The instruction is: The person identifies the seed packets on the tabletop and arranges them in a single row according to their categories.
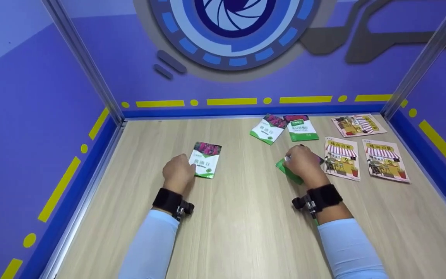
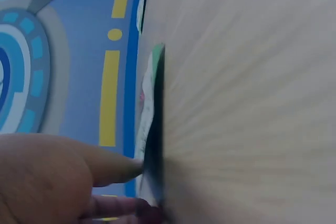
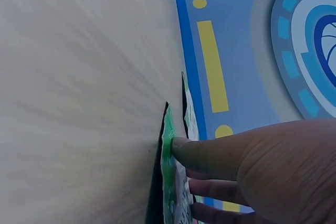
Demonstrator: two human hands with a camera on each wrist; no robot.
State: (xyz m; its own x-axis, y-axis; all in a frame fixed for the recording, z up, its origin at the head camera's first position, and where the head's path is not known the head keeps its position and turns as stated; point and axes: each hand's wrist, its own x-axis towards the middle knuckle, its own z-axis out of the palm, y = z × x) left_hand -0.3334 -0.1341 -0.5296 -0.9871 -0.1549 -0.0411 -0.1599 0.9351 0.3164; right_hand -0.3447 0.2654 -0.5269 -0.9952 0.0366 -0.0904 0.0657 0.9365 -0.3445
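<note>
Clearly, the wood-grain tabletop (image 1: 238, 221) gives the left hand (image 1: 179, 173) broad room: its left edge runs well away, and the back wall (image 1: 149, 83) stands beyond a generous strip of surface. Tighter on the other side, the right hand (image 1: 301, 163) has two green-and-white packets (image 1: 268, 129) (image 1: 301, 130) just behind it and a pink-striped packet (image 1: 341, 159) close at its right; whether that one touches the held packet, I cannot tell. Two more pink packets (image 1: 358, 125) (image 1: 386, 160) lie farther right, near the table's edge. The left hand pinches the left flower packet (image 1: 206, 161) by its left side, thumb against fingers; its long axis runs nearly front to back, flowered end away from the person and leaning slightly right. The right hand pinches the right flower packet (image 1: 289, 171), mostly covered, its axis slanting, green end toward near left, flowered end toward far right.
</note>
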